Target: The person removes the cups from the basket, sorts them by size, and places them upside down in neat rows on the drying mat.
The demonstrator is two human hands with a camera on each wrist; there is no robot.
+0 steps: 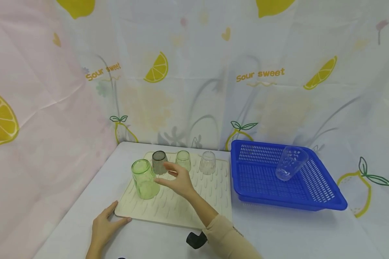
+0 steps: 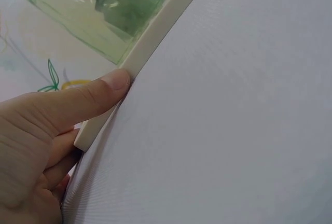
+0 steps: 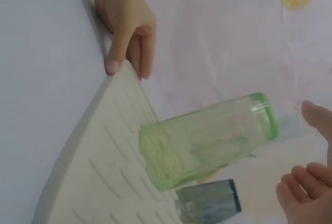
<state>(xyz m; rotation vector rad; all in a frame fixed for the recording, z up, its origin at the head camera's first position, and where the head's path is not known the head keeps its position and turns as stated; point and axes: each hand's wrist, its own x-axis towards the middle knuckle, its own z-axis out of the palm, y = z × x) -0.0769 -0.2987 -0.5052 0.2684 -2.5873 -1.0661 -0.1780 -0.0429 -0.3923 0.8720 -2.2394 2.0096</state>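
A cream ridged drying mat (image 1: 175, 212) lies on the white table. My left hand (image 1: 103, 227) grips its near left corner, the thumb (image 2: 116, 80) against the front edge and the fingers round the left side. On that side of the mat stands a tall green glass (image 1: 146, 183), upright with its mouth up. My right hand (image 1: 179, 181) hovers just right of it, thumb and fingers spread apart and holding nothing; the right wrist view shows a gap between the fingertips (image 3: 285, 190) and the green rim. Behind is a small dark grey glass (image 1: 159, 158).
A small pale green glass (image 1: 183, 158) and a small clear glass (image 1: 208, 163) stand along the mat's back. To the right, a blue plastic basket (image 1: 288, 204) holds a tilted clear glass (image 1: 290, 163). A black object (image 1: 196, 240) lies by the right sleeve. Lemon-printed cloth (image 1: 197, 100) hangs behind.
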